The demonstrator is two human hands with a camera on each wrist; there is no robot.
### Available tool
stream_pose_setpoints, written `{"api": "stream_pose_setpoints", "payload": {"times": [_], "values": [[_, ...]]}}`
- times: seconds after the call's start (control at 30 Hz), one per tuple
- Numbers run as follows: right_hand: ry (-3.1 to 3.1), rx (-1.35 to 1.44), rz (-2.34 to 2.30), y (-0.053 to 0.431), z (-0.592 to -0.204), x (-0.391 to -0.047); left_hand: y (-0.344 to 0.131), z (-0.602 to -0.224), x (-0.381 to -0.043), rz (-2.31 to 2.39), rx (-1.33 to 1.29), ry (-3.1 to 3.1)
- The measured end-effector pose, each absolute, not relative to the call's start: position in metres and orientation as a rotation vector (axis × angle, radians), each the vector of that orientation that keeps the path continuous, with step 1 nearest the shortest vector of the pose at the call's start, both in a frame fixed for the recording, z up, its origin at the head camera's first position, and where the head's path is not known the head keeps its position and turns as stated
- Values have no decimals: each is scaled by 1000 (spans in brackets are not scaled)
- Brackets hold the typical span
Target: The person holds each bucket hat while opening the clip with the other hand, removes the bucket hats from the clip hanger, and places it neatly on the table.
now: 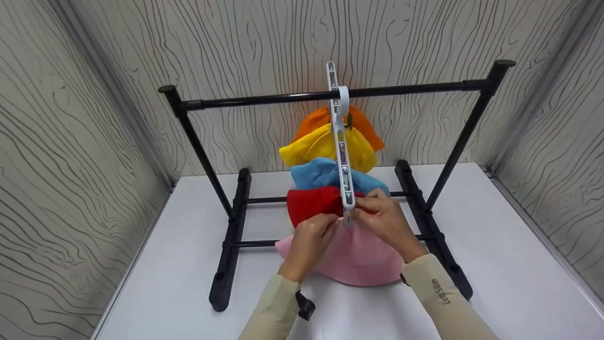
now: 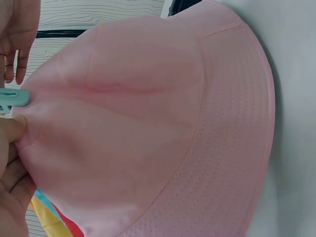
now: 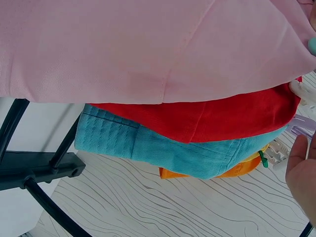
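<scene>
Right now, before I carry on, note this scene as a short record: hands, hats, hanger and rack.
Left hand: pinches the pink hat near its top
Right hand: at the hanger's near end; exact grip unclear
Teal clip: at the pink hat's top
Hats behind, near to far: red hat, blue hat, yellow hat, orange hat
Hanger: white, hooked over the bar
Rack: black

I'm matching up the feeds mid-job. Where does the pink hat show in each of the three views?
Head: pink hat, low and just right of centre, nearest of the row.
Left wrist: pink hat, filling most of the picture, brim toward the right.
Right wrist: pink hat, across the top, cut off by the upper edge.
Shared landmark: the red hat, only a sliver at lower left in the left wrist view.
</scene>
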State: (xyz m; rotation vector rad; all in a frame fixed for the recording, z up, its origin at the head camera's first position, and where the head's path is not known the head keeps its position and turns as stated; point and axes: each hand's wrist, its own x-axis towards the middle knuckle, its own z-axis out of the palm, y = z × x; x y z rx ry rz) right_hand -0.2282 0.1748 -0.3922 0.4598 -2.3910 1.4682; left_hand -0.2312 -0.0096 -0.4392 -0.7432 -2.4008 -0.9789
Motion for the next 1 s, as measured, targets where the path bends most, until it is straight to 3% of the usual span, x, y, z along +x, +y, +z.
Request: {"api": "stream_pose_setpoints", "payload": {"times": [1.0], "values": [[-2343, 484, 1570, 175, -391, -229, -13, -447, -232, -997, -738, -2393]]}}
